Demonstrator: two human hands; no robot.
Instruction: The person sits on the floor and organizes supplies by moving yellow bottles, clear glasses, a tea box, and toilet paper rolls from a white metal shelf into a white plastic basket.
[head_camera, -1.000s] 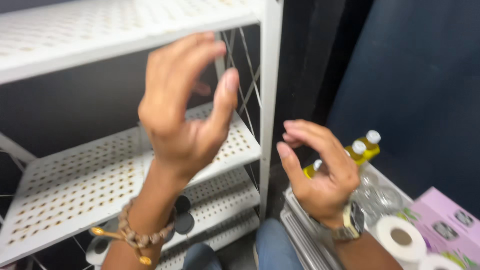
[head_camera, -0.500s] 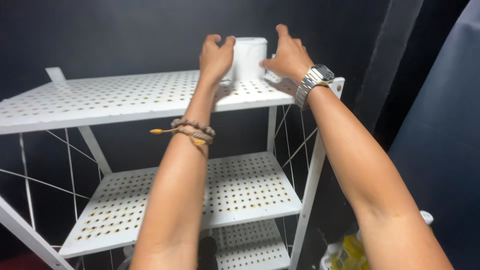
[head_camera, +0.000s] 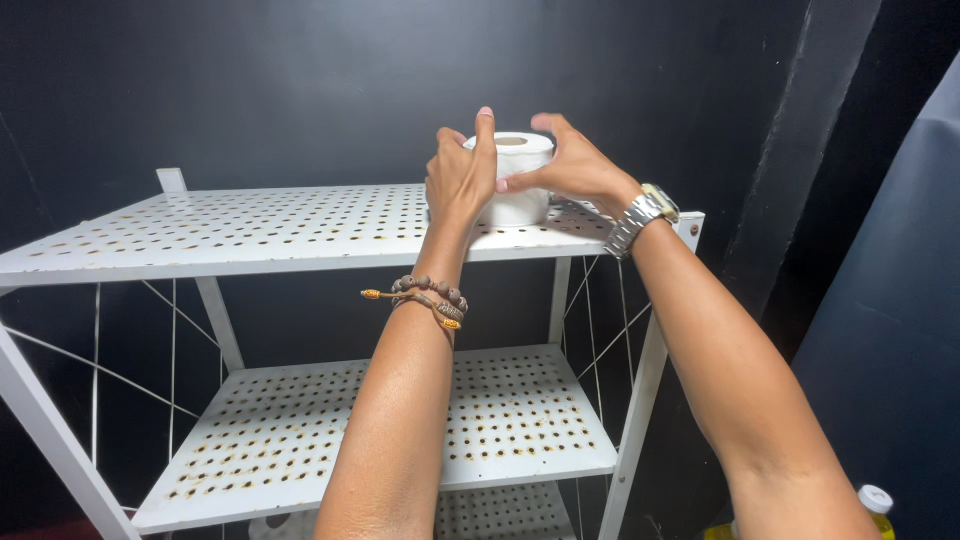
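Toilet roll (head_camera: 515, 180) on top shelf (head_camera: 250, 225), both hands' grip

A: State the position of the hands.
B: The left hand (head_camera: 458, 180) and right hand (head_camera: 568, 165) both rest against a white paper roll (head_camera: 514, 180), one on each side.
A: Location of the roll?
B: Upright on the top perforated shelf (head_camera: 250, 230) of a white rack, near its right end. A yellow bottle (head_camera: 872, 510) sits at lower right.
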